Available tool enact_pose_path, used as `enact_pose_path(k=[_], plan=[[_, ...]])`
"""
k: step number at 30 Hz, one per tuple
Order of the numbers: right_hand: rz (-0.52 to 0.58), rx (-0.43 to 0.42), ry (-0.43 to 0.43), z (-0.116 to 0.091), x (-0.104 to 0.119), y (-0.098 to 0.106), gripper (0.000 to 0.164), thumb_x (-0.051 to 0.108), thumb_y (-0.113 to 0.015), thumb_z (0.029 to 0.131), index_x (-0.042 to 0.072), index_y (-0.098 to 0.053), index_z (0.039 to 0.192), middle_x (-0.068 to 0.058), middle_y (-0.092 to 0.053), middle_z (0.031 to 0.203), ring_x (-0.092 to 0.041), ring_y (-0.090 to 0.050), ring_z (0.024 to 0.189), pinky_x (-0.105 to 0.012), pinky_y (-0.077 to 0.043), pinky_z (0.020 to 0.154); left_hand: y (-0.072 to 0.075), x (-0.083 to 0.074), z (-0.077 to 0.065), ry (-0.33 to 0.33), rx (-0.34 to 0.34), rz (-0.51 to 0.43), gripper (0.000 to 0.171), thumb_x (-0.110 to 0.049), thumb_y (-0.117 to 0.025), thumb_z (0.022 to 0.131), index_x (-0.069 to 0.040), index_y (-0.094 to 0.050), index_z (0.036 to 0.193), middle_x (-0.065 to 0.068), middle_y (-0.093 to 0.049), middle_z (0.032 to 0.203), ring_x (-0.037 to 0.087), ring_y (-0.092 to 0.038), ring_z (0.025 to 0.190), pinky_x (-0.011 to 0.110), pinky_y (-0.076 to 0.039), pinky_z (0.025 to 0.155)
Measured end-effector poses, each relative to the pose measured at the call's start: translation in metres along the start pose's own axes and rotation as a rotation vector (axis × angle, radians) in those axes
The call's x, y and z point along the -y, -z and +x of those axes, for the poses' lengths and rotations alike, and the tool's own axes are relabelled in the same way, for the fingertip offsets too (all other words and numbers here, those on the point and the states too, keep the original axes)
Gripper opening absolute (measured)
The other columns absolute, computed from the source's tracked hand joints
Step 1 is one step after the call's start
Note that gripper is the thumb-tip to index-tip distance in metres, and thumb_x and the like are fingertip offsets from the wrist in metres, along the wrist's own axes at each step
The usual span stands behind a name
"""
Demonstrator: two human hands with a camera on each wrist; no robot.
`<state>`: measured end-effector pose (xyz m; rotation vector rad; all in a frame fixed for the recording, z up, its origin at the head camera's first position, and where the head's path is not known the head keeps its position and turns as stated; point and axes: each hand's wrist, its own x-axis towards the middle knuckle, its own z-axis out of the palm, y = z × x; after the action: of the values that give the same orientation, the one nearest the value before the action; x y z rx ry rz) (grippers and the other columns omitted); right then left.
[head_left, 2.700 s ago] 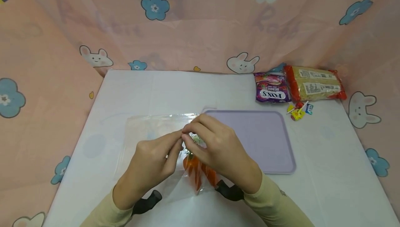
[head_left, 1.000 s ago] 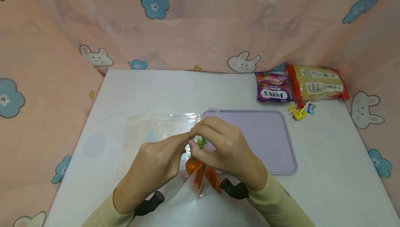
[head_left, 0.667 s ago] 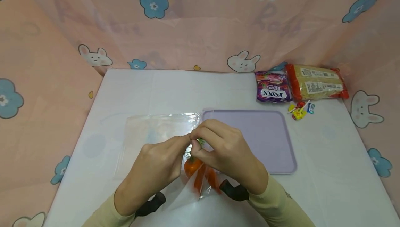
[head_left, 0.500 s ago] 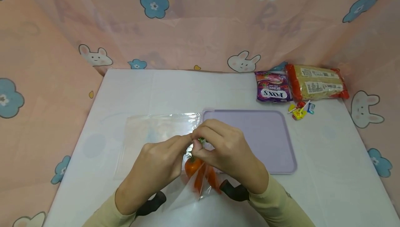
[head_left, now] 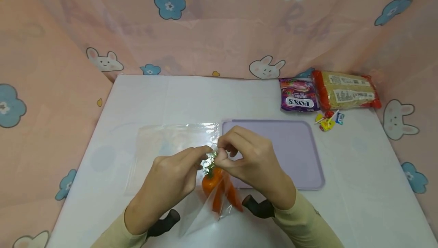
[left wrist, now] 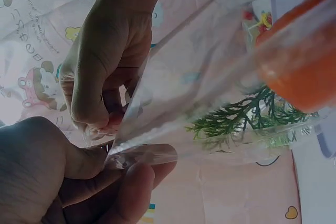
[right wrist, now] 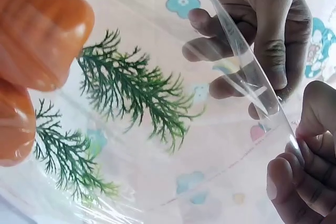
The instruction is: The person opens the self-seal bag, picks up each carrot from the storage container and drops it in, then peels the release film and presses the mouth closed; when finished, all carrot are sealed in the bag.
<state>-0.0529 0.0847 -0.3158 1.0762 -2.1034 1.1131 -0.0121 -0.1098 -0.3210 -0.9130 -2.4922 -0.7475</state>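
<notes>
A clear plastic bag (head_left: 202, 215) hangs between the hands over the near middle of the table. Inside it are orange carrots (head_left: 212, 180) with feathery green tops (right wrist: 134, 87), tops up toward the bag's mouth. My left hand (head_left: 171, 176) pinches the bag's edge between thumb and fingers, as the left wrist view shows. A short way to its right, my right hand (head_left: 256, 162) pinches the same edge, thumb against curled fingers; its fingertips show at the edge in the right wrist view. Part of the carrots lies behind folds of shiny film.
A second clear bag (head_left: 157, 141) lies flat left of the lilac tray (head_left: 284, 153). At the back right are a purple Fox's candy pack (head_left: 299, 95), a yellow-and-red packet (head_left: 347, 90) and several small wrapped sweets (head_left: 327, 123). Pink printed curtain surrounds the table.
My hands, with fingertips together before, have drawn slightly apart, the right one moving to the right. More of the carrots' green tops shows between them. The bag stays in place.
</notes>
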Motion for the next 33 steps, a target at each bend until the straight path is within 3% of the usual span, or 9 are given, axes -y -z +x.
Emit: enact_pose_path(k=[8,14,22,27,33], plan=[[0.048,-0.017,-0.037,-0.004,-0.011,0.005,0.008,0.001,-0.054,0.071,0.007,-0.058,0.074,0.001,-0.057,0.07,-0.008,-0.053,0.059,-0.017,-0.05,0.055,0.003,0.003,-0.002,0.016,-0.009,-0.012,0.031,0.006,-0.06,0.079,-0.007,-0.063,0.106,0.0,-0.069,0.083,0.007,-0.063,0.061,0.015,-0.047,0.044],[-0.034,-0.039,-0.108,-0.01,-0.027,0.018,0.007,0.005,-0.056,0.072,0.01,-0.059,0.075,0.005,-0.056,0.069,-0.006,-0.053,0.059,-0.02,-0.052,0.055,0.007,0.006,-0.007,0.045,-0.026,-0.035,0.033,0.009,-0.054,0.079,-0.006,-0.064,0.106,0.001,-0.069,0.083,0.006,-0.065,0.064,0.015,-0.048,0.045],[-0.227,-0.118,-0.362,-0.033,-0.063,0.052,0.008,0.002,-0.063,0.07,0.007,-0.064,0.076,0.005,-0.061,0.071,-0.006,-0.059,0.063,-0.014,-0.051,0.058,0.011,0.01,-0.009,0.056,-0.094,-0.058,0.023,0.001,-0.05,0.089,-0.006,-0.065,0.105,0.001,-0.07,0.086,0.007,-0.066,0.063,0.015,-0.049,0.047],[-0.348,-0.175,-0.467,-0.055,-0.087,0.077,0.005,0.004,-0.064,0.073,0.004,-0.066,0.078,-0.004,-0.064,0.072,-0.004,-0.057,0.065,-0.006,-0.047,0.061,0.015,0.013,-0.011,0.082,-0.115,-0.082,0.022,0.002,-0.053,0.089,-0.006,-0.066,0.105,0.002,-0.071,0.085,0.007,-0.066,0.064,0.018,-0.052,0.052],[-0.418,-0.305,-0.626,-0.079,-0.108,0.103,0.008,0.006,-0.065,0.074,0.001,-0.069,0.078,-0.01,-0.066,0.074,0.004,-0.052,0.065,-0.003,-0.043,0.061,0.02,0.017,-0.015,0.099,-0.144,-0.111,0.021,0.002,-0.059,0.087,-0.007,-0.067,0.105,0.002,-0.071,0.086,0.007,-0.067,0.064,0.015,-0.052,0.054]])
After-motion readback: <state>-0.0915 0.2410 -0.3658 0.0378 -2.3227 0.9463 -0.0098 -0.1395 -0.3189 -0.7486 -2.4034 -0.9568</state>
